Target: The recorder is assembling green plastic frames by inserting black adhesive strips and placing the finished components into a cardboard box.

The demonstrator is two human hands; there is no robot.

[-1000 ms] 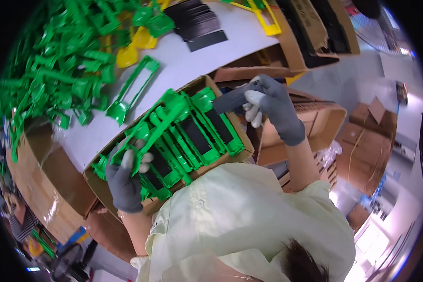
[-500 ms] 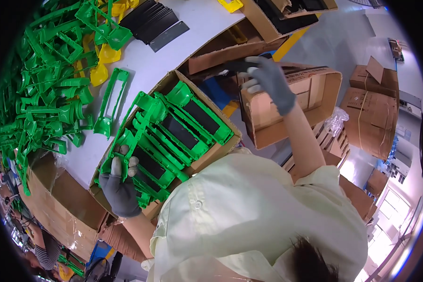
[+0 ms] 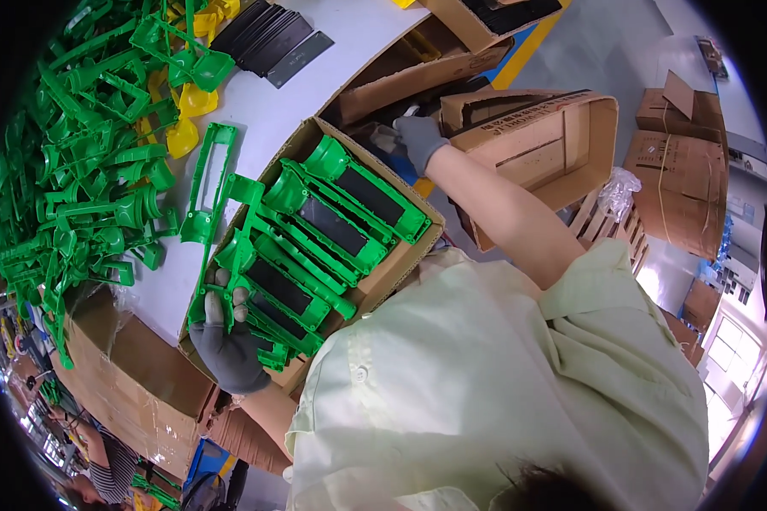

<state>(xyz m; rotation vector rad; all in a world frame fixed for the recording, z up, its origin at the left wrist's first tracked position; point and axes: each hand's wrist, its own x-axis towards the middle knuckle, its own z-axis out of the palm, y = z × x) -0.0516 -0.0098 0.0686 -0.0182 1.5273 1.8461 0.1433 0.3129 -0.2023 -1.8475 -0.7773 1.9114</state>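
My left hand (image 3: 230, 349), in a grey glove with pale fingertips, is closed round the end of a green plastic frame (image 3: 239, 247) at the near left corner of an open cardboard box (image 3: 413, 257). Several more green frames lie slanted in that box, some with black panels (image 3: 332, 226) set in them. My right hand (image 3: 419, 143), gloved alike, reaches beyond the box's far right side, beside dark items in a gap between cartons. Its fingertips are partly lost against the dark, and whether they grip anything is unclear.
Green frames (image 3: 102, 187) are heaped on the white table (image 3: 264, 111) at left, with yellow pieces (image 3: 198, 100) among them. A stack of black panels (image 3: 268, 38) lies at the back. An open carton (image 3: 601, 145) stands right of my arm. Another person (image 3: 111, 460) shows at lower left.
My right hand has moved left and slightly down, away from above the open carton at right, toward the gap beside the green-filled box. My left hand keeps its hold on the green frame.
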